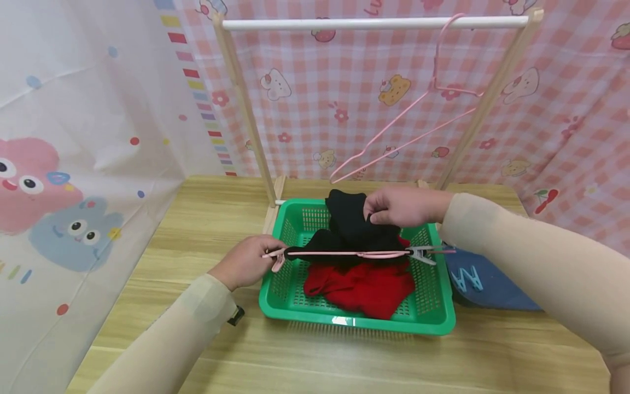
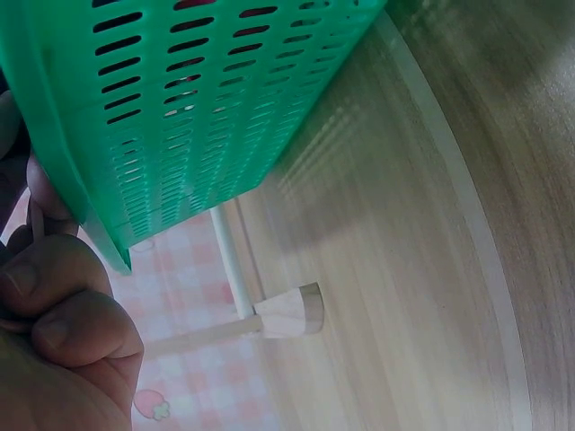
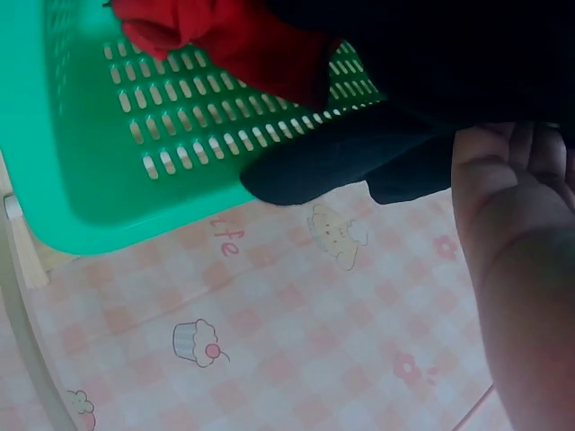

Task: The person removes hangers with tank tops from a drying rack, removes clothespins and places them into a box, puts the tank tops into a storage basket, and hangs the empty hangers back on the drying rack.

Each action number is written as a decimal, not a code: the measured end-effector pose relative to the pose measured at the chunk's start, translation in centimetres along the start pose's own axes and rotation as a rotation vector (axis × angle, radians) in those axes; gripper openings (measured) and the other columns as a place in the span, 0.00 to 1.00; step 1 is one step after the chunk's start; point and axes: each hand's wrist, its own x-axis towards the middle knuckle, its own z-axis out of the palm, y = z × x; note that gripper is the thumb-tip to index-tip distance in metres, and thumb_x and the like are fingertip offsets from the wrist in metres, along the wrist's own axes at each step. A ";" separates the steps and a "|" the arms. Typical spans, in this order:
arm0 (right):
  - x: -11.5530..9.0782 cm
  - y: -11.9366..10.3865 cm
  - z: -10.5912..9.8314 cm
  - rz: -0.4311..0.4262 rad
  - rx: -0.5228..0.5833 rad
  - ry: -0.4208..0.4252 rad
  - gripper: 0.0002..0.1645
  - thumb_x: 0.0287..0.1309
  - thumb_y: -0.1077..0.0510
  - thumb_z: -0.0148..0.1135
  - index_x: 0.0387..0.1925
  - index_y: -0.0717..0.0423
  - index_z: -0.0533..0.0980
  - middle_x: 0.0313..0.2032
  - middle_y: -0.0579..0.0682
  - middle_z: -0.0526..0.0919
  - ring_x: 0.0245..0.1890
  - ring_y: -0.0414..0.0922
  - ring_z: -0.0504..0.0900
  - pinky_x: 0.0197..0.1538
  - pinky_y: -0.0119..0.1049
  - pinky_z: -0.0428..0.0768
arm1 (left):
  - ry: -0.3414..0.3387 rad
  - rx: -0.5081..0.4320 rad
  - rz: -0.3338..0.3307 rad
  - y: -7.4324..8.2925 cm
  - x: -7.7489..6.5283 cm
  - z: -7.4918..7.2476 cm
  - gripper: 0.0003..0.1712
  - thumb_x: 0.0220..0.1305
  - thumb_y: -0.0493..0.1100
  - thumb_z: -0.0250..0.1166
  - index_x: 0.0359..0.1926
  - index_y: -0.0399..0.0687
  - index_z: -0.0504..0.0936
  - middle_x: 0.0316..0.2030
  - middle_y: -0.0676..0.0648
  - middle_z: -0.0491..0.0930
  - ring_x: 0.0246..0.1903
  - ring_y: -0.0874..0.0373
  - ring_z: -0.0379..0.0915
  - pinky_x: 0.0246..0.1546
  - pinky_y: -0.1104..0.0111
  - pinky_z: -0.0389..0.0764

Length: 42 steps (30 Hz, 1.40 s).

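Observation:
My left hand point(image 1: 249, 260) grips the left end of a pink clothes hanger point(image 1: 339, 253), beside a pink clothespin point(image 1: 278, 260). The hanger is seen nearly edge-on above the basket, with a black garment point(image 1: 346, 216) along it. A grey clothespin point(image 1: 422, 255) sits near the hanger's right end. With thumb and fingers, my right hand point(image 1: 404, 206) pinches the black cloth and holds part of it up; the garment's kind cannot be told. In the right wrist view, two dark flaps point(image 3: 332, 157) of cloth hang over the basket's edge. The left wrist view shows curled fingers point(image 2: 76, 305).
A green basket point(image 1: 394, 324) holds red clothing point(image 1: 361, 284). Behind it stands a rack with a white bar point(image 1: 344, 24) and wooden posts, a second pink hanger point(image 1: 394, 117) hanging there. Blue cloth point(image 1: 502, 284) with light blue clothespins point(image 1: 467, 279) lies right; a small dark object point(image 1: 236, 316) lies left.

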 end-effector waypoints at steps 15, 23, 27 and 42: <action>-0.1 -0.3 0.8 -0.020 0.090 -0.204 0.06 0.76 0.61 0.56 0.49 0.56 0.76 0.40 0.49 0.82 0.38 0.42 0.77 0.51 0.41 0.78 | -0.006 -0.018 -0.004 -0.1 0.0 0.1 0.11 0.74 0.42 0.59 0.42 0.52 0.89 0.38 0.53 0.84 0.38 0.56 0.76 0.45 0.61 0.76; 0.1 0.1 1.1 0.105 0.067 -0.024 0.25 0.72 0.54 0.65 0.66 0.53 0.73 0.59 0.58 0.80 0.60 0.54 0.81 0.63 0.53 0.79 | 0.004 -0.009 -0.011 -0.1 0.0 0.1 0.12 0.73 0.41 0.60 0.45 0.54 0.90 0.41 0.53 0.85 0.39 0.56 0.77 0.46 0.60 0.77; 0.0 0.5 0.7 0.139 0.049 -0.007 0.34 0.74 0.49 0.63 0.76 0.51 0.68 0.69 0.64 0.73 0.69 0.62 0.76 0.68 0.58 0.75 | 0.006 0.001 -0.011 0.0 0.0 0.1 0.12 0.73 0.41 0.60 0.46 0.54 0.90 0.41 0.53 0.86 0.39 0.56 0.77 0.46 0.60 0.77; 0.7 1.9 0.8 0.168 -0.047 -0.249 0.54 0.73 0.37 0.61 0.86 0.38 0.41 0.83 0.61 0.49 0.82 0.63 0.52 0.79 0.62 0.58 | 0.005 0.006 -0.003 0.1 0.0 -0.1 0.13 0.72 0.41 0.61 0.48 0.53 0.91 0.42 0.52 0.86 0.39 0.56 0.77 0.46 0.60 0.78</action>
